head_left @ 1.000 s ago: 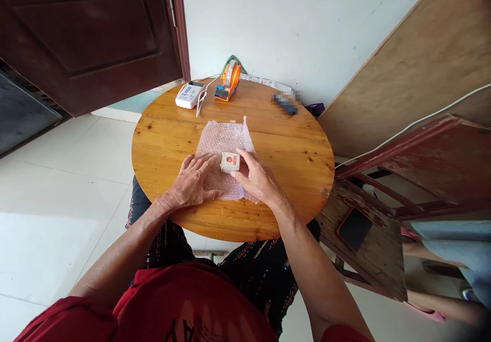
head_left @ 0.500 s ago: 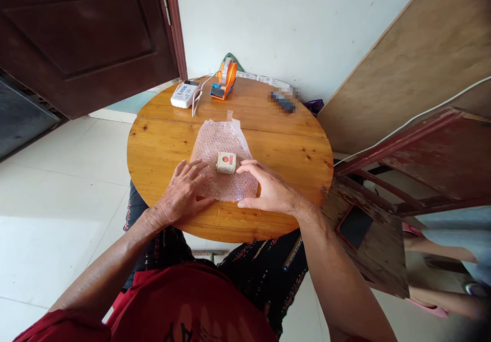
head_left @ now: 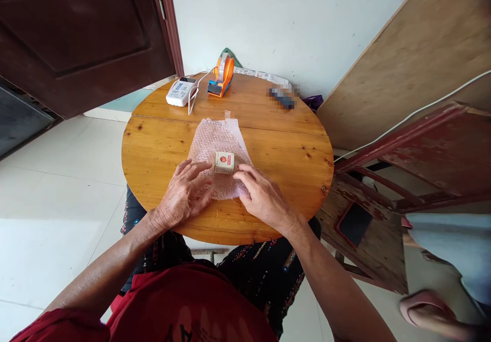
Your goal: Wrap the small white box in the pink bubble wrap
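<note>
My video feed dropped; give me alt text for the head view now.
The left hand and right hand flank a small box on bubble wrap, on a wooden table. Farther back sit a tape dispenser and white device.

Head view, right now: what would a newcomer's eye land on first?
Probably the small pale box with red markings, lying on a sheet of bubble wrap on the round wooden table. Next, likely, the left hand and right hand, to either side of it with fingers curved. The bright orange tape dispenser also stands out near the table's far edge.
</note>
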`<state>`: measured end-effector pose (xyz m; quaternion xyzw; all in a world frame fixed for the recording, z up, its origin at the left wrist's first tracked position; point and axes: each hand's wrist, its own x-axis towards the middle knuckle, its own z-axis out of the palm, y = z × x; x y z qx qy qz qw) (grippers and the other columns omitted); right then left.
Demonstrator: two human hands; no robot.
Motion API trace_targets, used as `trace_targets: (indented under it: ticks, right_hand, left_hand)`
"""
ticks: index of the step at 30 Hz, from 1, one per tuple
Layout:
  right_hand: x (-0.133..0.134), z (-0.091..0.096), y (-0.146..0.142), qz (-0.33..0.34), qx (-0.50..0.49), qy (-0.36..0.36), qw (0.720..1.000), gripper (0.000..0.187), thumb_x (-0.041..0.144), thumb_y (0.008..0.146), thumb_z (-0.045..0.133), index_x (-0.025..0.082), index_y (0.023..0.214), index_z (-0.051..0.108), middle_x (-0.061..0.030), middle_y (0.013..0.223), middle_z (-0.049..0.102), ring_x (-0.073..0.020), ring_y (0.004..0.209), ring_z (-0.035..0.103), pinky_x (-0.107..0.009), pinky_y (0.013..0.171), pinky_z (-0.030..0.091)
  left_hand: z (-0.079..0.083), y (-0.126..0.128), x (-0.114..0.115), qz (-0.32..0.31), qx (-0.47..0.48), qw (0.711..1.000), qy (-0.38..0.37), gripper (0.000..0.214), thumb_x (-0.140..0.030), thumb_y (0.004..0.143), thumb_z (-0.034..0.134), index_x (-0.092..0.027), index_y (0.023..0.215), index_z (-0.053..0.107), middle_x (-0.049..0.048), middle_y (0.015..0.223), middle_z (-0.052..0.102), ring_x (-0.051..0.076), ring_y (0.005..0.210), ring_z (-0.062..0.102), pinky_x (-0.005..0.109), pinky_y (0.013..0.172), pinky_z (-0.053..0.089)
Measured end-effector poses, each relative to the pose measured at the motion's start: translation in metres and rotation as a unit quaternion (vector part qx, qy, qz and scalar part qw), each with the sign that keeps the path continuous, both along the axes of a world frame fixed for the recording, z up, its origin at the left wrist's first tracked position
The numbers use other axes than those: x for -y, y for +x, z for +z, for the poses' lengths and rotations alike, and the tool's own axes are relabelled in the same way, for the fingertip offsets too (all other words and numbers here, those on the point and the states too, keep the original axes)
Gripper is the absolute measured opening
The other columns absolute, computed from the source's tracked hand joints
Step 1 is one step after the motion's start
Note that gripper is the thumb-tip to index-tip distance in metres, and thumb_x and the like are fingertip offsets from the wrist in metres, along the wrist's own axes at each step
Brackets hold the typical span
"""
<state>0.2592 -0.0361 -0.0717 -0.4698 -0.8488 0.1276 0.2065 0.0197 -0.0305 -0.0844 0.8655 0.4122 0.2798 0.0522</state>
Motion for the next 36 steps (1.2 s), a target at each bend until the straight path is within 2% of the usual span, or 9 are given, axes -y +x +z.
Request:
trace_targets:
  ticks: [2,5,8,13,16,19,24,30,36]
  right_hand:
    - [-0.002,0.0,0.0,-0.011,-0.03,0.002,0.999,0.018,0.014,0.093,0.049,0.024,0.099,0.063,-0.0106,0.122,0.065,-0.0264,0.106,0.067,-0.042,0.093,0.055]
    - [-0.006,0.002,0.001,-0.011,-0.076,-0.005,0.997,0.018,0.022,0.098,0.048,0.024,0.09,0.064,-0.0086,0.112,0.069,-0.0237,0.099,0.068,-0.038,0.088,0.055]
    - [-0.01,0.006,0.002,-0.011,-0.112,-0.018,0.993,0.02,0.023,0.098,0.049,0.023,0.087,0.064,-0.0082,0.108,0.069,-0.0219,0.097,0.069,-0.035,0.086,0.054]
    - [-0.02,0.013,0.006,-0.012,-0.134,-0.039,0.99,0.018,0.022,0.096,0.051,0.022,0.083,0.064,-0.0079,0.114,0.069,-0.0209,0.101,0.069,-0.033,0.089,0.053]
    - [-0.03,0.015,0.009,0.004,-0.132,-0.03,0.991,0.016,0.022,0.094,0.054,0.021,0.081,0.063,-0.0108,0.122,0.067,-0.0228,0.106,0.068,-0.036,0.09,0.052]
    - [-0.04,0.015,0.012,0.037,-0.131,-0.023,0.99,0.015,0.023,0.093,0.055,0.02,0.081,0.062,-0.0136,0.132,0.062,-0.0253,0.116,0.064,-0.04,0.096,0.05]
    - [-0.05,0.017,0.013,0.044,-0.159,-0.08,0.983,0.019,0.031,0.093,0.057,0.019,0.08,0.064,-0.013,0.133,0.062,-0.0265,0.118,0.062,-0.04,0.095,0.049]
    - [-0.062,0.022,0.018,-0.001,-0.222,-0.191,0.956,0.043,0.053,0.1,0.043,0.019,0.094,0.069,-0.0069,0.103,0.071,-0.0236,0.099,0.063,-0.036,0.087,0.047]
    - [-0.085,0.027,0.014,0.001,-0.195,-0.24,0.951,0.031,0.047,0.091,0.059,0.019,0.094,0.072,-0.0015,0.083,0.067,-0.0168,0.076,0.057,-0.031,0.072,0.043]
  left_hand:
    - [0.003,0.001,0.001,-0.005,0.001,1.0,-0.009,0.029,-0.041,0.092,0.061,-0.021,0.113,0.063,0.0118,0.136,0.061,0.026,0.126,0.058,0.05,0.115,0.037]
    - [0.006,0.004,0.001,0.005,-0.027,0.999,-0.024,0.053,-0.051,0.085,0.069,-0.02,0.127,0.058,0.014,0.141,0.057,0.031,0.131,0.052,0.054,0.115,0.036]
    - [0.008,0.009,-0.005,0.023,-0.042,0.998,-0.032,0.041,-0.041,0.087,0.07,-0.022,0.123,0.062,0.0118,0.141,0.058,0.03,0.131,0.052,0.053,0.115,0.037]
    - [0.01,0.018,-0.02,0.029,0.006,0.999,-0.021,0.007,-0.029,0.091,0.067,-0.023,0.094,0.069,0.0073,0.134,0.064,0.025,0.119,0.061,0.05,0.111,0.041]
    - [0.013,0.022,-0.031,0.005,0.05,0.999,-0.016,0.009,-0.024,0.09,0.067,-0.02,0.082,0.066,0.0092,0.13,0.067,0.025,0.112,0.065,0.049,0.105,0.047]
    - [0.014,0.023,-0.039,-0.019,0.098,0.995,-0.028,0.009,-0.02,0.089,0.066,-0.018,0.08,0.065,0.0108,0.122,0.071,0.024,0.107,0.069,0.043,0.096,0.053]
    - [0.014,0.024,-0.045,-0.021,0.143,0.987,-0.067,0.007,-0.02,0.088,0.064,-0.017,0.082,0.066,0.0121,0.119,0.071,0.023,0.102,0.071,0.038,0.088,0.057]
    - [0.008,0.023,-0.045,-0.042,0.181,0.98,-0.065,0.011,-0.024,0.089,0.063,-0.017,0.08,0.064,0.0126,0.117,0.07,0.023,0.104,0.07,0.039,0.09,0.057]
    - [0.002,0.021,-0.044,-0.062,0.201,0.975,-0.074,0.007,-0.023,0.088,0.064,-0.017,0.085,0.063,0.0142,0.127,0.064,0.024,0.113,0.066,0.039,0.092,0.057]
